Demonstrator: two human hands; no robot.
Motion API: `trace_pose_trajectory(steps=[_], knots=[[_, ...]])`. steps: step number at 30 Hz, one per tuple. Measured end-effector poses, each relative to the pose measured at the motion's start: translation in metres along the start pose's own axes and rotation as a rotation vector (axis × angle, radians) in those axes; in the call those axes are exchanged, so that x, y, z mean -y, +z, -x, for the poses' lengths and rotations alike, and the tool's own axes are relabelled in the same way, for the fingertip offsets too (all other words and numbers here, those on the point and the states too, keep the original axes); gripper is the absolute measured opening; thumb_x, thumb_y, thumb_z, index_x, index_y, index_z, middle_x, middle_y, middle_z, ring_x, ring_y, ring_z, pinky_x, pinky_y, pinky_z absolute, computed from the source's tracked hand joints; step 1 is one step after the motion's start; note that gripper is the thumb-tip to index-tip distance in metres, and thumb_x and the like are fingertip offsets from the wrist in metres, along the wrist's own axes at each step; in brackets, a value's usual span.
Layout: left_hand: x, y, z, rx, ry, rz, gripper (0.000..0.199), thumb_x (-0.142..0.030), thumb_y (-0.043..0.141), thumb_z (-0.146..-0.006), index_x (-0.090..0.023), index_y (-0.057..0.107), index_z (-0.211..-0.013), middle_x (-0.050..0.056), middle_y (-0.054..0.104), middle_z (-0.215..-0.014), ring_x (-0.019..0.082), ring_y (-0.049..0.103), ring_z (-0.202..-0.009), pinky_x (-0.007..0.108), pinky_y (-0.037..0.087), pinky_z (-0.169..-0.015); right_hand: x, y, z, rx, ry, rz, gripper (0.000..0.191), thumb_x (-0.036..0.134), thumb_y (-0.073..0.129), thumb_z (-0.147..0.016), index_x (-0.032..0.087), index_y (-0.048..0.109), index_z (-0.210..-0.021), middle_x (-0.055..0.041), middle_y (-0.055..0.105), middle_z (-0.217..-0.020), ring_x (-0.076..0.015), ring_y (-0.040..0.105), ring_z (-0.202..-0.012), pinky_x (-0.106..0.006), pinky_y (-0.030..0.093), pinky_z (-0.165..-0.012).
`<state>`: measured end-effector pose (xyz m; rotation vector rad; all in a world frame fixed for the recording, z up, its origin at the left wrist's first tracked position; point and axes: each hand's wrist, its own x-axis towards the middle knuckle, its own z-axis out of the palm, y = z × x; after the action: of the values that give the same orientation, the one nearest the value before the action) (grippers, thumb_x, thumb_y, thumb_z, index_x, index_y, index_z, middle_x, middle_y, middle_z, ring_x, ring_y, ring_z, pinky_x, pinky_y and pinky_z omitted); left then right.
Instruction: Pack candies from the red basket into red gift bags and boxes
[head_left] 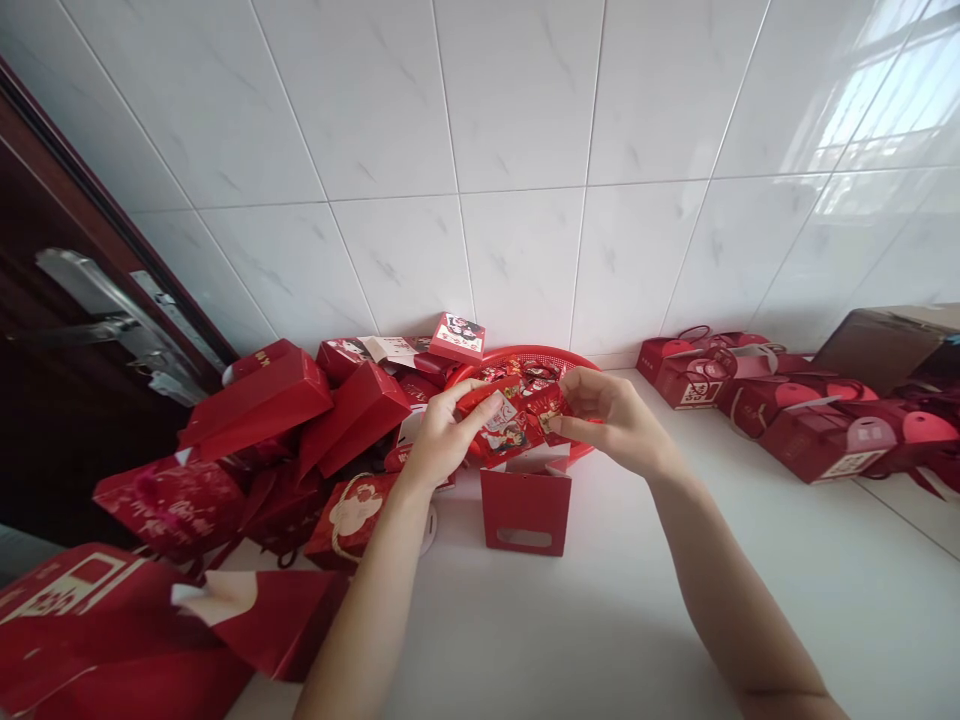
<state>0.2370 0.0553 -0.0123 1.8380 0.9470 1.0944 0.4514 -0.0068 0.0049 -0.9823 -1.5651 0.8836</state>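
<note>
My left hand (444,432) is closed on a red printed candy packet (501,428), its thumb lying across the front. My right hand (621,420) pinches at the edge of another red packet (545,405) close beside the first. Both packets are held over the near part of a red plastic basket (583,452), which contains several shiny red wrapped pieces. Just below the hands, a small red gift box (525,500) stands upright with its top flaps raised and an oval cut-out in its front. The inside of that box is hidden.
Red boxes and bags (255,410) are heaped on the left, beside a dark door (45,330) with a metal handle. Handled red boxes (795,425) and a brown carton (870,345) stand on the right. A tiled wall (517,250) rises behind the white surface (600,620).
</note>
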Motion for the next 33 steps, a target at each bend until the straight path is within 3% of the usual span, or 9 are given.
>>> trace_pose_trajectory(steps=[5, 11, 16, 20, 23, 26, 31, 33], knots=[[-0.008, 0.010, 0.002, -0.007, 0.075, -0.041, 0.037, -0.053, 0.067, -0.086, -0.023, 0.074, -0.106, 0.004, 0.076, -0.107, 0.027, 0.068, -0.103, 0.036, 0.054, -0.091, 0.001, -0.001, 0.000, 0.017, -0.016, 0.027, 0.025, 0.037, 0.077, -0.079, 0.020, 0.059, -0.080, -0.0017, 0.063, -0.078, -0.0174, 0.062, -0.072, -0.034, 0.054, -0.067], [-0.004, 0.015, 0.002, -0.025, 0.071, 0.043, 0.039, -0.056, 0.065, -0.086, -0.023, 0.074, -0.105, 0.004, 0.076, -0.098, 0.025, 0.069, -0.095, 0.036, 0.055, -0.086, 0.000, -0.002, -0.001, -0.056, 0.021, -0.020, 0.023, 0.032, 0.074, -0.075, 0.020, 0.057, -0.083, -0.0020, 0.064, -0.077, -0.0180, 0.061, -0.072, -0.030, 0.050, -0.062], [-0.007, 0.021, 0.003, 0.073, 0.076, 0.043, 0.039, -0.057, 0.064, -0.087, -0.025, 0.076, -0.106, 0.004, 0.077, -0.107, 0.027, 0.068, -0.100, 0.039, 0.056, -0.089, -0.002, 0.001, -0.002, -0.124, 0.001, 0.031, 0.014, 0.028, 0.067, -0.078, 0.021, 0.056, -0.084, 0.0011, 0.062, -0.074, -0.0138, 0.055, -0.065, -0.026, 0.044, -0.057], [-0.006, 0.021, 0.003, 0.150, 0.100, -0.004, 0.036, -0.054, 0.065, -0.087, -0.026, 0.076, -0.107, 0.003, 0.075, -0.115, 0.027, 0.066, -0.110, 0.041, 0.053, -0.098, -0.005, 0.002, -0.004, -0.037, -0.050, 0.144, 0.026, 0.038, 0.076, -0.078, 0.022, 0.067, -0.097, -0.0031, 0.069, -0.093, -0.0164, 0.059, -0.073, -0.027, 0.047, -0.060], [-0.003, 0.016, 0.002, 0.174, 0.095, -0.035, 0.037, -0.053, 0.066, -0.087, -0.027, 0.074, -0.112, 0.003, 0.073, -0.121, 0.027, 0.064, -0.117, 0.040, 0.052, -0.102, -0.010, 0.002, -0.005, -0.002, -0.046, 0.177, 0.028, 0.046, 0.077, -0.079, 0.021, 0.071, -0.090, -0.0027, 0.068, -0.082, -0.0172, 0.059, -0.069, -0.028, 0.046, -0.058], [0.000, 0.004, 0.001, 0.195, 0.082, -0.025, 0.044, -0.054, 0.067, -0.086, -0.025, 0.067, -0.119, 0.006, 0.069, -0.127, 0.027, 0.063, -0.119, 0.040, 0.053, -0.100, -0.013, 0.002, -0.006, -0.080, -0.054, 0.195, 0.029, 0.049, 0.075, -0.080, 0.020, 0.071, -0.082, -0.0006, 0.064, -0.070, -0.0149, 0.054, -0.060, -0.027, 0.042, -0.054], [-0.001, -0.018, 0.002, 0.231, 0.072, -0.101, 0.031, -0.050, 0.067, -0.086, -0.019, 0.068, -0.081, 0.008, 0.070, -0.120, 0.026, 0.064, -0.114, 0.036, 0.052, -0.097, -0.014, 0.000, -0.008, -0.200, -0.022, 0.135, 0.033, 0.050, 0.078, -0.075, 0.019, 0.069, -0.082, -0.0017, 0.065, -0.069, -0.0167, 0.058, -0.060, -0.027, 0.045, -0.052], [-0.002, -0.021, 0.002, 0.291, 0.055, -0.169, 0.029, -0.049, 0.068, -0.086, -0.021, 0.072, -0.077, 0.007, 0.072, -0.117, 0.027, 0.064, -0.115, 0.036, 0.051, -0.099, -0.014, 0.000, -0.008, -0.232, 0.006, 0.107, 0.035, 0.051, 0.080, -0.073, 0.019, 0.068, -0.082, -0.0014, 0.064, -0.067, -0.0166, 0.058, -0.058, -0.028, 0.046, -0.049]])
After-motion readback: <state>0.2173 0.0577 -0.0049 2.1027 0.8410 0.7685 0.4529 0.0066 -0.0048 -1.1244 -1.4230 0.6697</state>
